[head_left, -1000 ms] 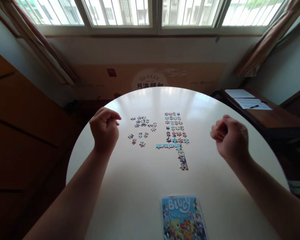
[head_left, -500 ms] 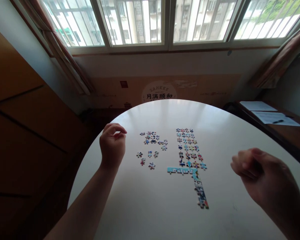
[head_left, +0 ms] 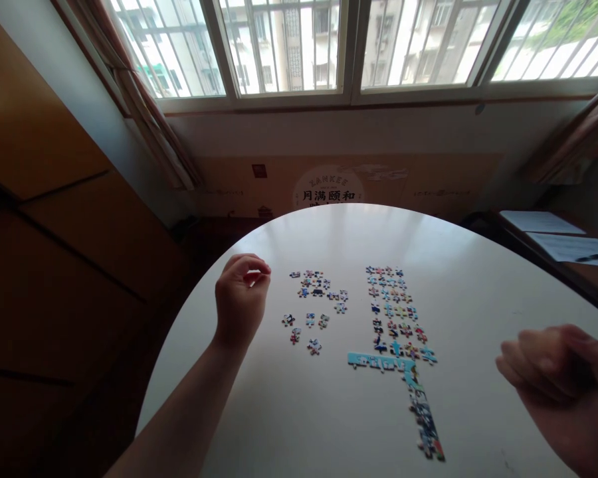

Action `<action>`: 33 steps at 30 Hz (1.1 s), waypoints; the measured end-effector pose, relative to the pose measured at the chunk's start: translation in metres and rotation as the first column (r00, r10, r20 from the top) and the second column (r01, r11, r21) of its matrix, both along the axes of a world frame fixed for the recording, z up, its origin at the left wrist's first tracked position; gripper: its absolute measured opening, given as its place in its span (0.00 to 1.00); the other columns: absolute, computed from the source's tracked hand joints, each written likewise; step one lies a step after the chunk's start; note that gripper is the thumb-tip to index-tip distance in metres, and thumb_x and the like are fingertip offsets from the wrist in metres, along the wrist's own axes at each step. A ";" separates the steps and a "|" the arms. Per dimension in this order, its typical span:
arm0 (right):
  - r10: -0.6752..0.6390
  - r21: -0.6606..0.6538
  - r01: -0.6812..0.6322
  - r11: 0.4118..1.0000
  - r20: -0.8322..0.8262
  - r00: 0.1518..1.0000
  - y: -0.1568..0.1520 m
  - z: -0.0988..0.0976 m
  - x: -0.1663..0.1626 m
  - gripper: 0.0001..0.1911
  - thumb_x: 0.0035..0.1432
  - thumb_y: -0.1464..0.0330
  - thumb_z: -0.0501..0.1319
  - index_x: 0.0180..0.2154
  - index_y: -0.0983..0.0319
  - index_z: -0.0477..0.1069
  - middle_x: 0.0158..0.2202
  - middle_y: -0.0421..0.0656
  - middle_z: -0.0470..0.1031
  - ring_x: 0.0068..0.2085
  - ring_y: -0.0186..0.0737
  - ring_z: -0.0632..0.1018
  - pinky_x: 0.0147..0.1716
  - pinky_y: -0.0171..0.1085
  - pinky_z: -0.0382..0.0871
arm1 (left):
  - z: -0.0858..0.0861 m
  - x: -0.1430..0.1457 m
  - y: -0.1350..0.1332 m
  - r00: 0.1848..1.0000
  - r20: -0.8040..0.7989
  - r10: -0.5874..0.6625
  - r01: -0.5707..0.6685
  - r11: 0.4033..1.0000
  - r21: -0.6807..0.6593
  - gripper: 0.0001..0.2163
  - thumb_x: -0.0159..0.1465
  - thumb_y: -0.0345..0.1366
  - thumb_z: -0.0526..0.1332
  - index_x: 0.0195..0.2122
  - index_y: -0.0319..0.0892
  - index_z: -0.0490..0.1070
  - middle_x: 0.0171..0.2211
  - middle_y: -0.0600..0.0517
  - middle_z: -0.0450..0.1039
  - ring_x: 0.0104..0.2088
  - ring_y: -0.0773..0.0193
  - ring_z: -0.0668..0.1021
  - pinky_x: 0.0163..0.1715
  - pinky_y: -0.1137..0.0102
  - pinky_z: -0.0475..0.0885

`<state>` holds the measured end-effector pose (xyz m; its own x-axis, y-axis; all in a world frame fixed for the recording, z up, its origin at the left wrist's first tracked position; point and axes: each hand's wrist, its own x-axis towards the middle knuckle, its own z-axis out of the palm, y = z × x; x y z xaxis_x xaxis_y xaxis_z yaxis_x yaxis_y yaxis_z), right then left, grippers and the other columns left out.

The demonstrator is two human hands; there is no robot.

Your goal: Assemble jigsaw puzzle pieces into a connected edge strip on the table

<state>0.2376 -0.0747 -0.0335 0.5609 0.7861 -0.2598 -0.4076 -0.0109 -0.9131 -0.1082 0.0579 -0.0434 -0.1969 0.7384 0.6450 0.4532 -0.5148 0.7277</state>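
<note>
On a round white table (head_left: 329,411) lie small jigsaw pieces. My left hand (head_left: 240,299) hovers at the table's left side, fingers curled in a loose pinch, just left of a loose cluster of pieces (head_left: 315,292). I cannot make out anything between its fingers. My right hand (head_left: 558,378) is at the lower right, fingers curled into a loose fist, blurred, right of the sorted rows of pieces (head_left: 395,309). A joined strip (head_left: 376,362) of light blue edge pieces meets a joined column (head_left: 423,415) running toward me.
A side desk (head_left: 568,259) with papers (head_left: 561,239) and a pen (head_left: 589,257) stands at the right. Wooden cabinets (head_left: 54,265) line the left. Windows (head_left: 329,46) and curtains (head_left: 144,99) are beyond the table; a cardboard box (head_left: 329,189) sits below the sill.
The view has tilted up, so the puzzle box at the table's near edge has left the picture. My right hand has dropped toward the lower right; my left hand stays by the loose pieces.
</note>
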 end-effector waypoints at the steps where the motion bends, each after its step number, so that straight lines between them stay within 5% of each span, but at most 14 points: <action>1: -0.001 0.000 0.001 1.000 -0.016 1.000 0.000 -0.001 0.002 0.26 0.45 0.54 0.66 0.14 0.60 0.53 0.15 0.39 0.42 0.17 0.32 0.51 0.12 0.39 0.49 | 0.000 0.000 0.000 1.000 0.013 0.007 -0.007 1.000 -0.005 0.04 0.56 0.28 0.64 0.26 0.43 0.73 0.35 0.52 0.73 0.37 0.63 0.78 0.35 0.70 0.78; 7: 0.038 0.008 -0.038 0.999 -0.059 0.998 0.002 -0.006 0.006 0.30 0.43 0.54 0.73 0.15 0.62 0.55 0.14 0.37 0.45 0.17 0.30 0.54 0.12 0.37 0.54 | -0.001 0.001 0.000 0.990 0.129 0.054 -0.043 0.996 -0.083 0.05 0.54 0.32 0.69 0.28 0.41 0.74 0.37 0.51 0.75 0.33 0.64 0.79 0.34 0.69 0.79; 23: 0.032 0.044 -0.027 0.999 -0.108 0.994 0.004 -0.017 0.016 0.28 0.49 0.56 0.69 0.17 0.62 0.55 0.15 0.37 0.46 0.17 0.29 0.52 0.14 0.39 0.48 | 0.002 0.003 -0.002 0.982 0.188 -0.031 0.053 0.992 -0.112 0.06 0.54 0.31 0.69 0.25 0.41 0.73 0.39 0.50 0.78 0.33 0.64 0.82 0.33 0.70 0.81; 33: 0.065 0.075 -0.058 0.996 -0.094 0.993 0.003 -0.023 0.022 0.26 0.50 0.59 0.69 0.18 0.62 0.55 0.15 0.36 0.46 0.17 0.30 0.53 0.14 0.41 0.46 | 0.003 0.005 -0.004 0.967 0.244 -0.070 0.103 0.987 -0.124 0.05 0.57 0.27 0.61 0.25 0.40 0.72 0.40 0.49 0.77 0.36 0.60 0.84 0.25 0.74 0.80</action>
<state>0.2598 -0.0712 -0.0567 0.4861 0.8368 -0.2518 -0.4944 0.0258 -0.8689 -0.1035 0.0538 -0.0409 -0.2647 0.8360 0.4807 0.2162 -0.4344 0.8744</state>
